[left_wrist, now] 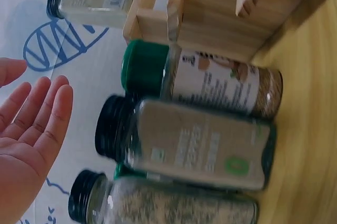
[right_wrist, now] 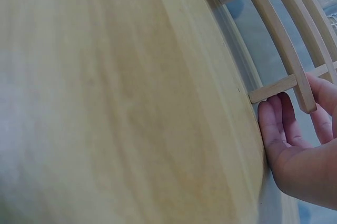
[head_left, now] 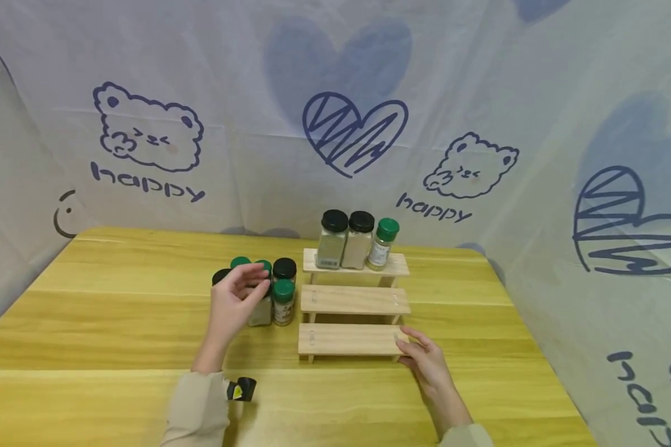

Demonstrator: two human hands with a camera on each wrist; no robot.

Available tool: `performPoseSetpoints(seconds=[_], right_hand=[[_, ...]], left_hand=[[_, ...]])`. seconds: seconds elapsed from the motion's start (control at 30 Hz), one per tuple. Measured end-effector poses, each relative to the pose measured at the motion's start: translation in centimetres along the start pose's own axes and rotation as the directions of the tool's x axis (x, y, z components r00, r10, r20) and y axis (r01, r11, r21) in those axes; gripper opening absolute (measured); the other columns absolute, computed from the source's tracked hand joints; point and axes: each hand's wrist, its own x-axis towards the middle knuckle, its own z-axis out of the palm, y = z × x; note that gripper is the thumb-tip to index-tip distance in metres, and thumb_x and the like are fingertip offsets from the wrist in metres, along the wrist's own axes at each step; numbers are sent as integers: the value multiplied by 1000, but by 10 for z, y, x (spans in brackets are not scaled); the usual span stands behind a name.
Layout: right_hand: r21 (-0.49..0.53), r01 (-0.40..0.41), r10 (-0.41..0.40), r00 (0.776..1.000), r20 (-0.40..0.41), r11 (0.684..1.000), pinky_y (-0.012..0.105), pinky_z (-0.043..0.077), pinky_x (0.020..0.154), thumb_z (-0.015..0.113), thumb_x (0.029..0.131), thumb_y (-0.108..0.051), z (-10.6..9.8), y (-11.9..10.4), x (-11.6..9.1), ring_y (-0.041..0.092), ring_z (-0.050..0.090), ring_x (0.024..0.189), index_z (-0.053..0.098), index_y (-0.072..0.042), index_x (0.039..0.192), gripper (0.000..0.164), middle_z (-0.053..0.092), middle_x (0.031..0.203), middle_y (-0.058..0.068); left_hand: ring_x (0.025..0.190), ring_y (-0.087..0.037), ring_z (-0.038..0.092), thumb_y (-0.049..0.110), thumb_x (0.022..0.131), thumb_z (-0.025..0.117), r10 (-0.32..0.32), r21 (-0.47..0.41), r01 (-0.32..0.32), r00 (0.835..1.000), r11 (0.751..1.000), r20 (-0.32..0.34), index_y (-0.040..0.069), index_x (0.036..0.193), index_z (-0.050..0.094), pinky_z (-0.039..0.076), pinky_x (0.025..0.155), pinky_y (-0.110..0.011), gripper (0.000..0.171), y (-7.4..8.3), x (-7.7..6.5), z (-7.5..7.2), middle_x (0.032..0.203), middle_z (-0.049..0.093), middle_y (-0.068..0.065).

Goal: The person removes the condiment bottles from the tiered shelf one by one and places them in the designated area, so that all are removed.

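My left hand hovers over a cluster of spice jars left of a three-step wooden rack. Its fingers are loosely bent and hold nothing; in the left wrist view they stand apart from the lids. Closest to the rack is a green-lidded jar, beside a black-lidded jar with pale powder; the hand partly hides others in the head view. With my right hand I grip the right end of the lowest step, fingers above and below the board.
Two black-lidded jars and a green-lidded jar stand on the top step. The wood-grain table extends around the rack, with a printed cloth hanging behind. A black wrist device sits by the left sleeve.
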Motion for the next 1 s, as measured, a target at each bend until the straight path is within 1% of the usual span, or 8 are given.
performPoseSetpoints(seconds=[0.1,0.17,0.3,0.4,0.5,0.63,0.87,1.0], right_hand=[[-3,0,0,1000,2,1000,24,51,59,58,81,7,0,0,0,13,57,63,52,8,117,37,62,74,3],[-7,0,0,1000,7,1000,24,51,59,58,82,7,0,0,1,13,57,64,50,9,119,38,61,75,3],[-5,-4,4,1000,9,1000,24,51,59,57,82,7,1,-1,1,12,57,63,49,10,120,40,61,75,3],[-3,-6,6,1000,7,1000,23,51,59,57,81,7,0,-1,1,12,57,63,49,10,120,39,62,74,3],[-1,-6,6,1000,8,1000,24,51,59,57,81,7,-1,-1,1,13,57,63,49,11,119,39,62,75,3],[1,-10,10,1000,10,1000,24,51,59,58,81,7,-1,-1,0,13,58,62,48,11,120,40,62,74,3],[3,-12,12,1000,18,1000,24,51,59,57,81,7,-1,-3,0,13,58,63,49,10,119,39,62,75,3],[0,-12,12,1000,18,1000,24,51,59,57,81,8,-1,-3,0,13,58,63,48,11,120,40,62,75,4]], left_hand=[[82,-19,60,-6,80,61,-9,-2,9,1000,1000,22,-8,104,59,49,62,-17,24,1,3,7,94,61,-25],[83,-21,59,-8,81,60,-31,2,31,999,1000,36,-10,104,58,49,62,-17,24,7,5,11,95,60,-26],[85,-30,58,-9,81,59,-84,21,82,994,996,69,-13,104,56,48,64,-17,23,27,9,21,97,59,-28],[86,-32,57,-9,82,58,-118,27,116,989,993,87,-14,104,56,48,65,-17,23,30,13,26,97,59,-28],[86,-30,58,-7,82,59,-117,23,115,989,993,92,-11,103,58,48,65,-18,22,20,19,32,96,60,-26],[84,-28,59,-2,82,61,-89,28,86,992,996,91,-6,103,60,49,65,-19,21,3,25,38,95,62,-21],[86,-25,58,4,84,62,-88,42,84,991,996,106,-5,104,60,48,66,-21,23,0,36,49,96,62,-19],[86,-25,58,5,82,63,-63,45,59,994,997,89,-4,103,61,49,66,-24,23,-2,47,54,96,62,-19]])
